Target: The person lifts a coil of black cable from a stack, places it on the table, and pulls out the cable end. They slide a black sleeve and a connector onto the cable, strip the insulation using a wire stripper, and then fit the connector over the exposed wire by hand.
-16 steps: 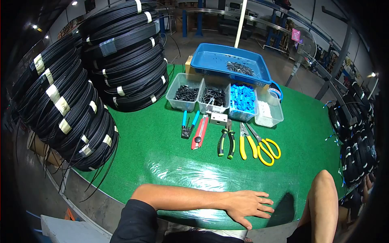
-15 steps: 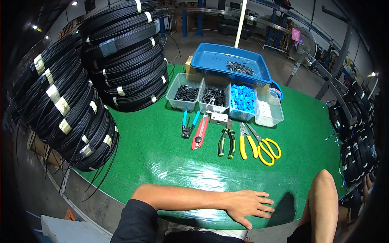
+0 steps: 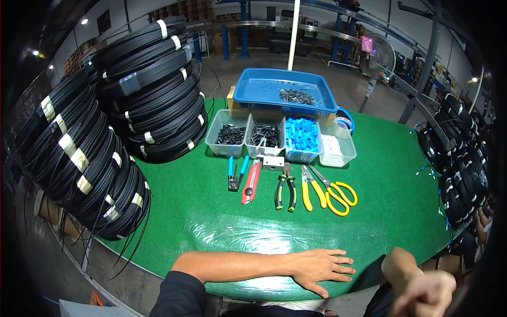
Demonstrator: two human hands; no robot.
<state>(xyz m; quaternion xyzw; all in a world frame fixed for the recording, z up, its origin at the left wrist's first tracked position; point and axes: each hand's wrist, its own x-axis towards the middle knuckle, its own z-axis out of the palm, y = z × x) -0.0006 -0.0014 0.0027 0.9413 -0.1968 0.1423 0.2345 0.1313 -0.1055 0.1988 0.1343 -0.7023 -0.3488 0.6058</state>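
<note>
My left hand (image 3: 323, 268) lies flat on the green mat (image 3: 158, 232), palm down with fingers spread, nothing held. Beneath that forearm, a clear plastic sheet (image 3: 237, 232) covers the mat's near edge. My right hand (image 3: 429, 294) is raised beyond the near right edge, smeared by motion, its fingers hard to make out. Ahead of my hands lie a blue-handled cable stripper (image 3: 236, 177), a red utility knife (image 3: 251, 182), black-green pliers (image 3: 286, 191), yellow-handled wire strippers (image 3: 312, 190) and yellow-handled scissors (image 3: 340, 196).
Behind the tools stand clear bins of black parts (image 3: 231, 134), blue connectors (image 3: 302, 135) and white pieces (image 3: 331, 145). A blue tray (image 3: 264, 95) sits farther back. Tall stacks of black cable coils (image 3: 158, 100) rise at left; more coils (image 3: 465, 179) hang at right.
My right forearm, upright at the right before, has bent so the hand now shows lower right. The left hand stays flat. The whole view has shifted slightly.
</note>
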